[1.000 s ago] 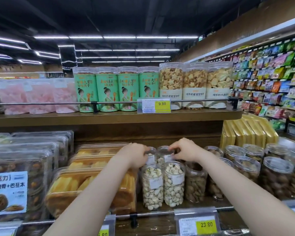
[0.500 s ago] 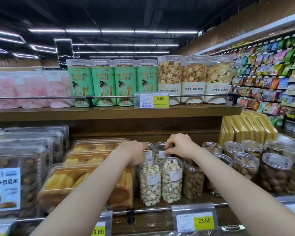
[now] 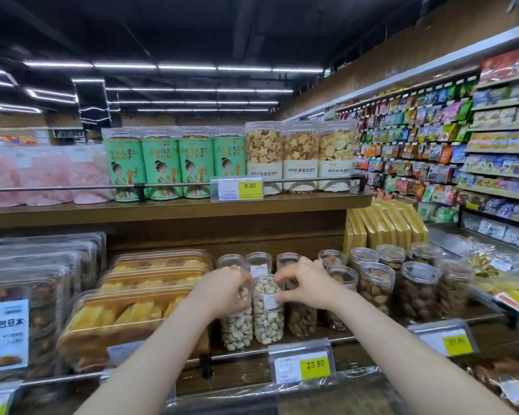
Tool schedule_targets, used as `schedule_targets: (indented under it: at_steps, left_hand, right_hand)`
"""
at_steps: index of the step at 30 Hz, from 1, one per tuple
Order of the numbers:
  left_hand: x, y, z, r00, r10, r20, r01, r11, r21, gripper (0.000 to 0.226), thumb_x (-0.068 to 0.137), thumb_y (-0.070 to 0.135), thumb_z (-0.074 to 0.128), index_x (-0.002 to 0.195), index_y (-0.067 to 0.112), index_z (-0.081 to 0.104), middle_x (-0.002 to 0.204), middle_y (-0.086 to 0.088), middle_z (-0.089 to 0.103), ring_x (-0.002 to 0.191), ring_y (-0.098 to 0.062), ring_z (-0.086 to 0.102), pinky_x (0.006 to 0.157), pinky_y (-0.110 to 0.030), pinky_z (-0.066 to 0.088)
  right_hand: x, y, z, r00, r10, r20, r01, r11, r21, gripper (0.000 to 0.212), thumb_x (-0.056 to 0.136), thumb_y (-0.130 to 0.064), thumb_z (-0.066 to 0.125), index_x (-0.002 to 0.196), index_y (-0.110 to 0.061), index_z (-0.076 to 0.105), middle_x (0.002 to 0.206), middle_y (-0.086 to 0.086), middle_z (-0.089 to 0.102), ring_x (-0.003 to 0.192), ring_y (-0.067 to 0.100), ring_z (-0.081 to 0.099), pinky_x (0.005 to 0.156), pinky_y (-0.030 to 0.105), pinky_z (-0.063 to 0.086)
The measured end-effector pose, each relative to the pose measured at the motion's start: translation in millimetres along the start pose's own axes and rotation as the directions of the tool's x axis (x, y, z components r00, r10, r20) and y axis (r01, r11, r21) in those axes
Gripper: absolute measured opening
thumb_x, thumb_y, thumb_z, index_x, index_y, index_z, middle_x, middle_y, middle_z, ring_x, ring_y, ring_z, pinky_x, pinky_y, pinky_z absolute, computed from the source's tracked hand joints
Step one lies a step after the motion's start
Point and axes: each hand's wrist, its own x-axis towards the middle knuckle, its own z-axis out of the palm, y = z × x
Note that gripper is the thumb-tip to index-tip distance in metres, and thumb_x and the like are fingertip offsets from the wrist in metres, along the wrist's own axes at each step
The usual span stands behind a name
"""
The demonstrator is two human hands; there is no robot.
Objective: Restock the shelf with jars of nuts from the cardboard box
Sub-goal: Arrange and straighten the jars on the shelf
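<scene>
Standing on the lower shelf point(image 3: 327, 339), two front clear jars of pistachios are gripped: the left jar point(image 3: 238, 327) by the left hand point(image 3: 225, 290), the right jar point(image 3: 268, 313) by the curled right hand point(image 3: 307, 283)

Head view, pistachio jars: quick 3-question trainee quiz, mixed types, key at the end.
1. True or false: the left hand grips the left pistachio jar.
2. The right hand has its fingers on: A) the right pistachio jar; B) a green canister; C) the price tag.
3. Fill in: the yellow price tag below the pistachio jars reads ____.

Key: 1 true; 2 A; 3 23.80
</scene>
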Motion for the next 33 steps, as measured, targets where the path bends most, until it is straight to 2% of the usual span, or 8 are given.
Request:
schedule_targets:
  at_steps: [4, 8, 13, 18, 24, 27, 29, 33]
  left_hand:
    - [4.1, -3.8, 0.2, 1.0, -0.014, 0.012, 0.015, 0.994, -0.106, 0.053, 0.082, 0.042, 0.062, 0.131, 0.025, 0.051, 0.129, 0.002, 0.059, 0.117, -0.017, 0.055, 0.093, -0.031, 0.047]
    - [37.9, 5.3, -2.5, 0.997, 0.025, -0.073, -0.038, 0.98, -0.193, 0.04, 0.087, 0.037, 0.055, 0.125, 0.025, 0.057, 0.13, 0.004, 0.059, 0.12, -0.015, 0.053, 0.1, -0.032, 0.043]
    - [94.0, 28.9, 5.0, 0.986, 0.142, 0.092, -0.134, 0.987, -0.087, 0.053, 0.089, 0.004, 0.036, 0.136, 0.025, 0.047, 0.152, 0.003, 0.034, 0.141, -0.011, 0.028, 0.117, -0.034, 0.011]
    - [111.9, 32.5, 17.3, 0.959, 0.176, 0.223, -0.161, 0.983, -0.083, 0.064, 0.087, 0.002, 0.034, 0.143, 0.031, 0.035, 0.152, 0.006, 0.033, 0.142, -0.008, 0.022, 0.116, -0.04, -0.007]
    - [118.9, 36.8, 20.5, 0.977, 0.163, 0.137, -0.129, 0.965, -0.228, 0.024, 0.088, 0.01, 0.042, 0.106, 0.018, 0.056, 0.108, -0.003, 0.056, 0.113, -0.02, 0.05, 0.118, -0.042, 0.005]
    - [127.5, 38.4, 16.7, 0.987, 0.15, 0.055, -0.13, 0.954, -0.271, 0.015, 0.087, 0.015, 0.046, 0.091, 0.018, 0.06, 0.098, -0.005, 0.066, 0.099, -0.023, 0.058, 0.112, -0.036, 0.023]
    - [132.4, 44.6, 14.3, 0.993, 0.118, -0.001, -0.115, 0.963, -0.244, 0.026, 0.085, 0.023, 0.05, 0.106, 0.025, 0.065, 0.107, 0.001, 0.068, 0.104, -0.02, 0.059, 0.099, -0.033, 0.042]
    - [140.7, 54.1, 24.6, 0.991, 0.13, -0.029, -0.133, 0.979, -0.153, 0.028, 0.082, 0.041, 0.059, 0.106, 0.028, 0.069, 0.109, 0.004, 0.068, 0.105, -0.019, 0.059, 0.09, -0.035, 0.048]
  right_hand:
    - [-12.8, 3.3, -18.9, 0.997, -0.04, -0.063, 0.044, 0.997, 0.067, 0.054, 0.076, -0.056, 0.063, 0.126, -0.036, 0.054, 0.128, -0.014, 0.053, 0.107, 0.011, 0.036, 0.098, 0.038, 0.027]
    - [-17.4, 51.2, -50.2, 0.975, 0.12, -0.185, -0.097, 0.987, 0.128, 0.04, 0.079, -0.049, 0.064, 0.113, -0.028, 0.065, 0.107, -0.009, 0.064, 0.104, 0.013, 0.05, 0.094, 0.035, 0.04]
    - [4.9, 92.2, -63.9, 0.954, 0.221, -0.202, -0.236, 0.971, -0.051, 0.05, 0.073, -0.062, 0.058, 0.107, -0.026, 0.069, 0.11, -0.002, 0.068, 0.104, 0.019, 0.058, 0.089, 0.035, 0.048]
    - [32.7, 95.1, -56.6, 0.955, 0.218, -0.201, -0.267, 0.927, -0.262, 0.055, 0.071, -0.068, 0.057, 0.094, -0.021, 0.072, 0.096, 0.0, 0.069, 0.096, 0.02, 0.059, 0.082, 0.033, 0.046]
    - [34.7, 96.4, -53.6, 0.978, 0.188, -0.091, -0.2, 0.968, -0.151, 0.016, 0.083, -0.033, 0.063, 0.092, -0.026, 0.073, 0.105, -0.008, 0.07, 0.108, 0.016, 0.057, 0.102, 0.037, 0.035]
    - [31.9, 97.2, -61.1, 0.981, 0.192, -0.009, -0.193, 0.98, -0.055, 0.027, 0.083, -0.017, 0.059, 0.107, -0.026, 0.07, 0.12, -0.007, 0.065, 0.118, 0.015, 0.052, 0.109, 0.04, 0.034]
    - [31.9, 98.1, -64.6, 0.982, 0.187, -0.032, -0.187, 0.982, 0.0, 0.03, 0.082, -0.027, 0.063, 0.111, -0.024, 0.068, 0.119, -0.004, 0.065, 0.113, 0.016, 0.055, 0.101, 0.037, 0.042]
    - [35.8, 100.0, -56.8, 0.97, 0.212, -0.119, -0.23, 0.959, -0.165, 0.041, 0.075, -0.051, 0.066, 0.105, -0.024, 0.069, 0.111, -0.003, 0.066, 0.109, 0.019, 0.055, 0.092, 0.034, 0.039]
